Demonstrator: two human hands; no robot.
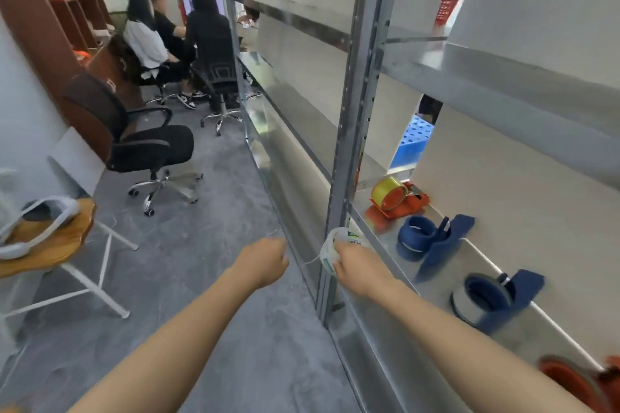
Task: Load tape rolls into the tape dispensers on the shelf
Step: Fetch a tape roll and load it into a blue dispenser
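Note:
My right hand [359, 270] grips a white tape roll [335, 245] with a green-printed label, held in front of the metal shelf's upright post. My left hand [265, 261] is closed in a fist just left of it, and a thin strand runs between the fist and the roll. On the shelf [432, 295] stand an orange dispenser [397, 199] with a yellow roll, a blue dispenser [432, 240], a second blue dispenser [496, 298] with a clear roll, and part of another orange dispenser [583, 382] at the lower right.
The metal shelving post [352, 144] stands right behind the roll. A wooden stool [50, 245] with a white object is at the left. A black office chair [144, 144] stands on the grey floor. Three seated people work at a desk farther back.

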